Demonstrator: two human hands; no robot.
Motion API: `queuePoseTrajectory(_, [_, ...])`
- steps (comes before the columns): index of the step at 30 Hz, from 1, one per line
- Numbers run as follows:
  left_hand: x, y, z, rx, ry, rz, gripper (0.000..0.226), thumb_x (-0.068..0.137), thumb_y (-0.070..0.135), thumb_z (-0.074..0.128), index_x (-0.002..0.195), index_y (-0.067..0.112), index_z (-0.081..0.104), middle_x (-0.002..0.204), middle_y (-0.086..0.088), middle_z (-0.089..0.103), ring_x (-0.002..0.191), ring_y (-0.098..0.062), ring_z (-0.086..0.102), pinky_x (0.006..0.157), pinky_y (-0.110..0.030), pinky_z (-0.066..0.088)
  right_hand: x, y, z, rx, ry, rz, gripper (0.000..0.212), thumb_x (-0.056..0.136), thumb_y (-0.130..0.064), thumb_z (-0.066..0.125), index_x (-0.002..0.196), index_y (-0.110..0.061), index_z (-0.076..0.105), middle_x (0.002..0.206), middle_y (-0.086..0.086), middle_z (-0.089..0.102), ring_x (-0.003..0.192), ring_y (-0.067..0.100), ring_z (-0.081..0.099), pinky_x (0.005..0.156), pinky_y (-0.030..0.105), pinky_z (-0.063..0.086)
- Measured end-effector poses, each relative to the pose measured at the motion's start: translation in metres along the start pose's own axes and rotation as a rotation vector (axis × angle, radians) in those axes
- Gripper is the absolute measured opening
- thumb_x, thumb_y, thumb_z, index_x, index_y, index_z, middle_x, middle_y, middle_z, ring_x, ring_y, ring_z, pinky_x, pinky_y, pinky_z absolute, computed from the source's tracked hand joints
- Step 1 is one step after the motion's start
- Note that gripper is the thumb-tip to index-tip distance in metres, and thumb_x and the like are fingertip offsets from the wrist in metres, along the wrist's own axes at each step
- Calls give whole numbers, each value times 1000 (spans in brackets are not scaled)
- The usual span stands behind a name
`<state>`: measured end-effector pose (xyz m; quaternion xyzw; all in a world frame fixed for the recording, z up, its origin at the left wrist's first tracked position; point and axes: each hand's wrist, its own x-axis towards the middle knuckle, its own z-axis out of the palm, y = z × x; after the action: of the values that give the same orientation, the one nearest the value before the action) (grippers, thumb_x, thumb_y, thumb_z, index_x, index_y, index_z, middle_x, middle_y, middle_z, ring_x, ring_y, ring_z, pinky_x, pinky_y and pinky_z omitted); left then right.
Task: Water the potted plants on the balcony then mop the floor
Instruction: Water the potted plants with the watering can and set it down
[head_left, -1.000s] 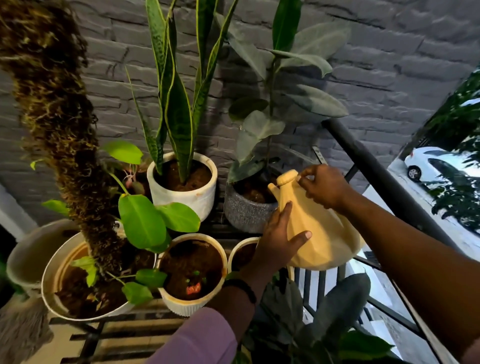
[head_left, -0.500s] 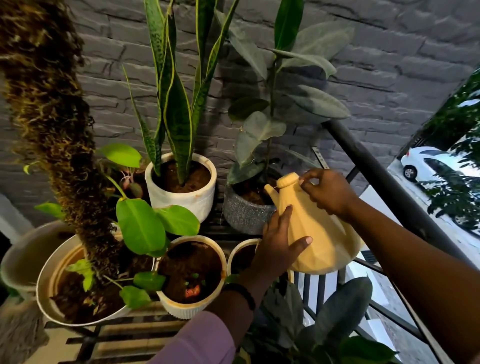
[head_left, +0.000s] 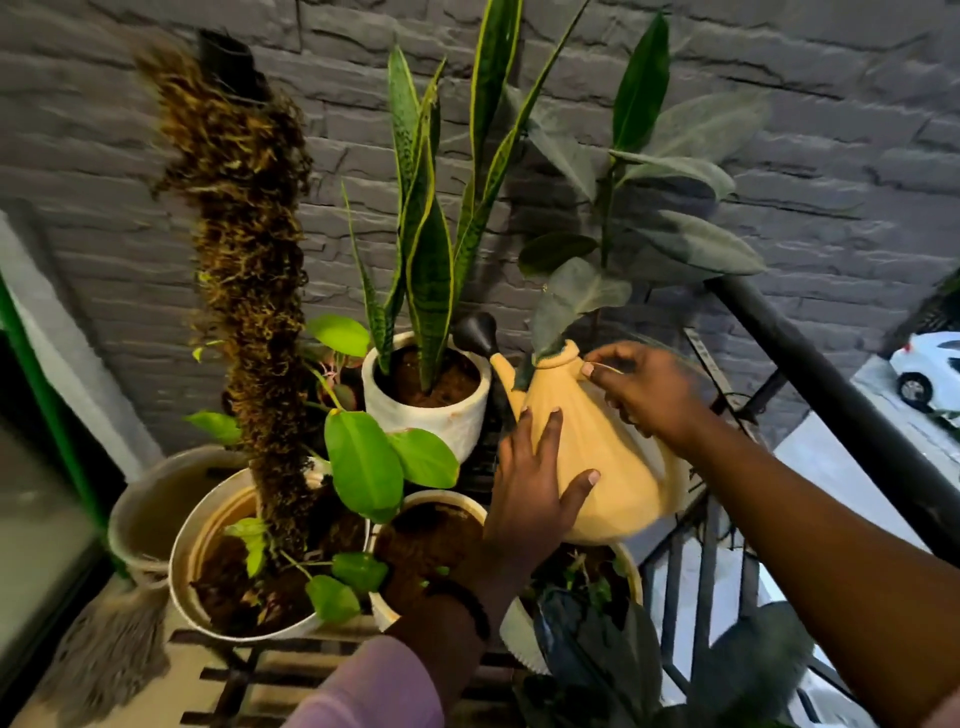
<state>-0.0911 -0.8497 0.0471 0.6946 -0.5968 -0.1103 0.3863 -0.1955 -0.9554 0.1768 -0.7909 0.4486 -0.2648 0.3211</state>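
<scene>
A yellow ribbed watering can (head_left: 608, 462) hangs tilted over the pots, its black spout head (head_left: 475, 332) at the rim of the white snake-plant pot (head_left: 431, 415). My right hand (head_left: 644, 395) grips the can's handle near the lid. My left hand (head_left: 535, 483) lies flat against the can's side with fingers spread. Below sit a round white pot of dark soil (head_left: 415, 525) and a wide pot with a moss pole (head_left: 208, 571). The grey pot of the broad-leaved plant (head_left: 670, 244) is hidden behind the can.
A grey brick wall (head_left: 831, 130) backs the plants. A black railing (head_left: 831, 395) runs down the right, with a white car (head_left: 930, 369) on the street below. A slatted stand (head_left: 270, 680) carries the pots. A basket (head_left: 150, 514) stands at left, dark leaves (head_left: 727, 670) at bottom right.
The can has swung left from the grey pot toward the white snake-plant pot, spout head now showing. Both hands moved with it, and the view shifted down and left.
</scene>
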Motion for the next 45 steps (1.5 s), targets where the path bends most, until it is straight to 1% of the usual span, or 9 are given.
queuePoseTrajectory(6, [7,-14,-12,-151,-57,-113,80,95,55,49,158,26,9,165,-8,9,152,-29,11,117,-46,23,28,-22,25,-252,-67,-92,23,95,-25,61,114,-15,68,64,-13,53,48,2,50,37,7,34])
queuePoseTrajectory(11, [9,-16,-5,-230,-45,-158,84,94,53,54,158,22,11,165,-10,11,152,-29,10,117,-43,22,42,-28,34,-359,-126,-141,22,94,-24,62,111,-14,71,69,-16,54,58,-4,44,55,18,35])
queuePoseTrajectory(15, [10,-19,2,-235,-5,-168,85,92,53,57,158,20,13,164,-12,15,151,-29,15,119,-39,19,50,-30,37,-426,-177,-151,23,93,-25,64,113,-16,70,109,9,71,79,8,52,75,29,42])
queuePoseTrajectory(19, [14,-21,3,-246,-7,-177,85,92,53,57,157,22,13,164,-10,15,150,-28,15,118,-40,19,55,-31,38,-446,-182,-165,23,93,-25,64,113,-17,70,112,11,71,82,11,52,76,27,42])
queuePoseTrajectory(26, [9,-20,0,-214,34,-180,84,89,56,59,156,23,20,162,-10,19,146,-28,19,114,-42,25,43,-16,35,-345,-143,-110,22,94,-30,62,112,-20,69,106,1,68,83,11,57,77,34,50])
queuePoseTrajectory(29, [2,-19,1,-143,59,-165,82,88,60,58,154,21,26,161,-12,22,143,-31,23,112,-44,25,24,7,36,-198,-29,-86,16,92,-35,64,103,-24,70,82,-15,62,69,1,54,58,22,42])
queuePoseTrajectory(32, [-9,-18,2,-36,30,-153,86,87,73,41,154,22,25,162,-13,18,142,-32,24,111,-47,27,2,33,41,-37,26,-71,6,92,-35,65,97,-33,67,72,-18,59,61,-5,49,53,15,33])
queuePoseTrajectory(35, [-24,-18,5,58,0,-136,94,80,79,29,155,21,23,163,-12,17,141,-33,25,110,-47,29,-21,49,47,94,60,-39,7,90,-38,65,97,-37,67,75,-16,63,62,-3,52,53,16,35])
queuePoseTrajectory(45, [-86,-15,4,63,-78,-148,90,87,66,53,155,15,22,162,-17,17,141,-34,25,112,-44,26,-83,49,63,95,24,-3,19,90,-35,66,108,-28,68,90,-15,66,76,1,57,69,25,43])
